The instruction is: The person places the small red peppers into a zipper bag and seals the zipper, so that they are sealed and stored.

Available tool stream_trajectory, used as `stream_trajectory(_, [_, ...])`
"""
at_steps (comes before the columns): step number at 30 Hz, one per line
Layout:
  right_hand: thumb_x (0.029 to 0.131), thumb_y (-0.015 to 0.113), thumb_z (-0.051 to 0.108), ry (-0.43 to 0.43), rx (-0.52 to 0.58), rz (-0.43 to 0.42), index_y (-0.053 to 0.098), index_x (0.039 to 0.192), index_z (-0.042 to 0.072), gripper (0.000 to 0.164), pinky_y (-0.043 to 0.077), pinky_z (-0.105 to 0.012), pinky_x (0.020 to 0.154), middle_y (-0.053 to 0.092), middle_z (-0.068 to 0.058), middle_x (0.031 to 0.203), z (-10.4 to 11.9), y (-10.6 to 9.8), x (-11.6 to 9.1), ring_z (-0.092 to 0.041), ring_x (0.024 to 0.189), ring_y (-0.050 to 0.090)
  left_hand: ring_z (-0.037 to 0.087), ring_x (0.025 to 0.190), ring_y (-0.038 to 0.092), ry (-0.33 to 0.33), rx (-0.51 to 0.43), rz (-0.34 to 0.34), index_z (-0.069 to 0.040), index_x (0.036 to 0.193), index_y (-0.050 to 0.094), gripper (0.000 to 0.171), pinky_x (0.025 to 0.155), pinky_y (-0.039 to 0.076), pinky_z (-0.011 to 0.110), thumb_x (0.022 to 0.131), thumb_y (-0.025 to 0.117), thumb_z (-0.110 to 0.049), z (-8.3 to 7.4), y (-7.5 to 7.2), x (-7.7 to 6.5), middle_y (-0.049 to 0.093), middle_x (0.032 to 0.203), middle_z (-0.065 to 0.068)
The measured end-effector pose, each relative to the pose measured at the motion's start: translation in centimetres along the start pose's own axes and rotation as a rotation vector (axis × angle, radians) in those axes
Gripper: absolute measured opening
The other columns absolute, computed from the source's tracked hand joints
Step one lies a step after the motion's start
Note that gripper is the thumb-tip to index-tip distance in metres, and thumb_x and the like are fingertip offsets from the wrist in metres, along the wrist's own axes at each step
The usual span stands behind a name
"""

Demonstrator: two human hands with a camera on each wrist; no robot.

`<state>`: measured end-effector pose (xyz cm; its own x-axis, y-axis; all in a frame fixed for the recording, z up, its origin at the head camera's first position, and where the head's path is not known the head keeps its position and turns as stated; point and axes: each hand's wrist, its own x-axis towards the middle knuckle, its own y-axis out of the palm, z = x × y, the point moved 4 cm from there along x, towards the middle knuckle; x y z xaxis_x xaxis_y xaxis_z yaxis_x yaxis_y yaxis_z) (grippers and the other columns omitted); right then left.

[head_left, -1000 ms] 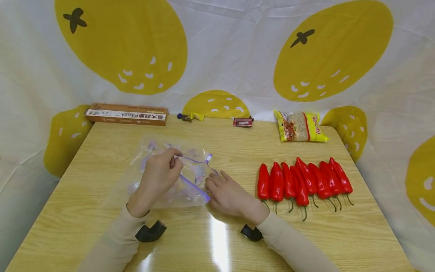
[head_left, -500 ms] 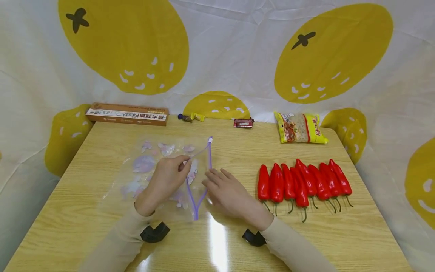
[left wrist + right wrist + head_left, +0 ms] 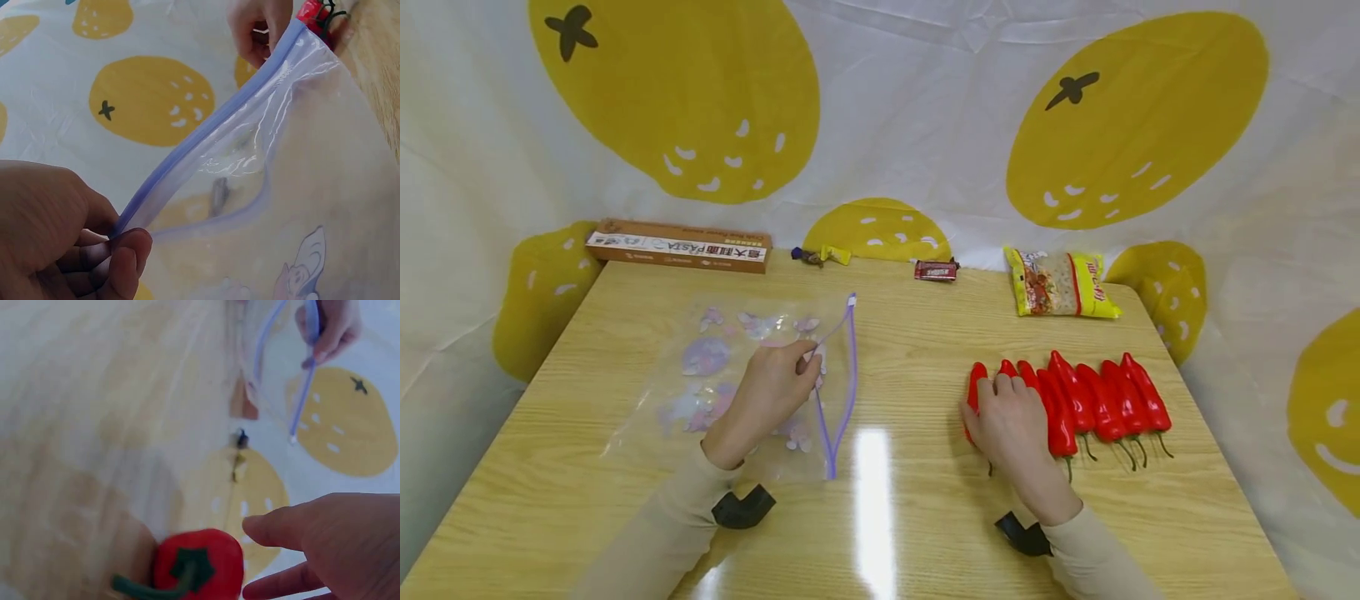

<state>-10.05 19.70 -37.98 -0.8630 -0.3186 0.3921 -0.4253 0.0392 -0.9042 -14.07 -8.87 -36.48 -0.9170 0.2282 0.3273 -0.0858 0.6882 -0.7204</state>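
Note:
My left hand (image 3: 763, 396) pinches the purple upper rim of a clear zip bag (image 3: 706, 358) with a pastel print. In the left wrist view the bag's mouth gapes between two purple strips (image 3: 187, 147), with thumb and finger on one of them. My right hand (image 3: 1017, 425) is over the left end of a row of several red peppers (image 3: 1105, 408) with green stems, hiding parts of them. In the right wrist view its thumb and fingers are spread beside one pepper (image 3: 225, 559); whether they touch it I cannot tell.
Along the back edge lie a pasta box (image 3: 677, 247), small wrapped candies (image 3: 835, 255), a dark red wrapped snack (image 3: 936, 270) and a yellow food packet (image 3: 1060, 283). A cloth printed with yellow fruit hangs behind the wooden table (image 3: 917, 333).
My right hand has left the bag's edge and moved right to the peppers. The left hand has kept its pinch on the rim, and the bag's mouth has turned and now gapes.

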Motion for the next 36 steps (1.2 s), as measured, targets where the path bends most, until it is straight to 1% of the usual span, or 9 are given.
stream_trajectory(5, [0.069,0.074,0.037,0.028,-0.026,0.056,0.055,0.076,0.002,0.04,0.04,-0.039,0.054,0.052,-0.015,0.068,0.4,1.1,-0.6,-0.034,0.066,0.051,0.003,0.036,0.034,0.008,0.022,0.011,0.005,0.1,0.067,0.021,0.034,0.028,0.018,0.085,0.058,-0.007,0.2,0.3,0.0,0.054,0.054,-0.002])
stream_trajectory(10, [0.067,0.074,0.026,0.018,-0.012,0.062,0.053,0.08,0.004,0.033,0.039,-0.038,0.049,0.049,-0.014,0.064,0.7,1.3,-0.6,-0.033,0.059,0.05,0.004,0.038,0.035,0.005,0.029,0.012,0.005,0.102,0.066,0.022,0.035,0.029,0.019,0.085,0.059,-0.008,0.2,0.4,0.0,0.054,0.055,-0.001])
stream_trajectory(14, [0.068,0.07,0.019,0.023,0.081,0.054,0.058,0.088,0.005,0.027,0.038,-0.035,0.043,0.051,-0.011,0.067,0.7,0.9,-0.5,-0.028,0.053,0.049,0.004,0.038,0.036,0.002,0.04,0.021,0.004,0.102,0.066,0.022,0.036,0.03,0.019,0.085,0.059,-0.009,0.2,0.5,0.0,0.054,0.055,-0.002])
stream_trajectory(17, [0.073,0.066,0.019,0.063,0.226,0.065,0.062,0.102,0.007,0.031,0.038,-0.031,0.042,0.056,-0.009,0.077,0.7,0.3,-0.2,-0.023,0.053,0.049,0.004,0.038,0.035,0.002,0.045,0.029,0.004,0.103,0.066,0.023,0.037,0.029,0.02,0.086,0.058,-0.009,0.2,0.6,0.0,0.052,0.054,-0.002])
stream_trajectory(21, [0.086,0.061,0.024,0.125,0.554,0.187,0.056,0.122,0.014,0.038,0.043,-0.026,0.051,0.059,-0.003,0.097,1.2,-0.4,0.3,-0.015,0.066,0.052,0.004,0.038,0.034,0.003,0.044,0.033,0.005,0.103,0.066,0.024,0.037,0.029,0.02,0.086,0.058,-0.009,0.2,0.7,0.0,0.051,0.054,-0.002])
stream_trajectory(25, [0.088,0.061,0.029,0.18,0.95,0.323,0.053,0.12,0.017,0.035,0.049,-0.025,0.055,0.06,-0.002,0.105,2.6,-1.0,0.9,-0.017,0.069,0.06,0.005,0.039,0.035,-0.003,0.047,0.032,0.005,0.104,0.066,0.024,0.038,0.03,0.021,0.085,0.058,-0.009,0.3,0.8,0.0,0.052,0.056,-0.002])
stream_trajectory(27, [0.085,0.064,0.03,0.174,1.04,0.326,0.055,0.114,0.017,0.032,0.049,-0.025,0.052,0.062,-0.003,0.101,3.4,-1.4,1.3,-0.018,0.066,0.062,0.005,0.039,0.035,-0.005,0.049,0.031,0.005,0.104,0.066,0.024,0.037,0.03,0.021,0.085,0.058,-0.009,0.3,0.8,0.0,0.052,0.055,-0.002])
stream_trajectory(33, [0.075,0.075,0.022,0.002,0.927,0.209,0.063,0.104,0.012,0.033,0.051,-0.024,0.064,0.064,0.0,0.095,6.0,-1.7,2.7,-0.009,0.076,0.06,0.005,0.039,0.033,0.002,0.051,0.031,0.005,0.104,0.066,0.024,0.036,0.028,0.019,0.084,0.057,-0.007,0.1,1.0,-0.1,0.049,0.054,-0.002])
stream_trajectory(36, [0.075,0.076,0.016,-0.071,0.886,0.224,0.064,0.105,0.008,0.034,0.051,-0.023,0.068,0.062,-0.001,0.098,7.0,-1.3,3.1,-0.01,0.081,0.06,0.005,0.039,0.032,0.005,0.052,0.034,0.005,0.104,0.065,0.025,0.037,0.028,0.02,0.084,0.057,-0.007,0.0,1.1,-0.1,0.047,0.053,-0.003])
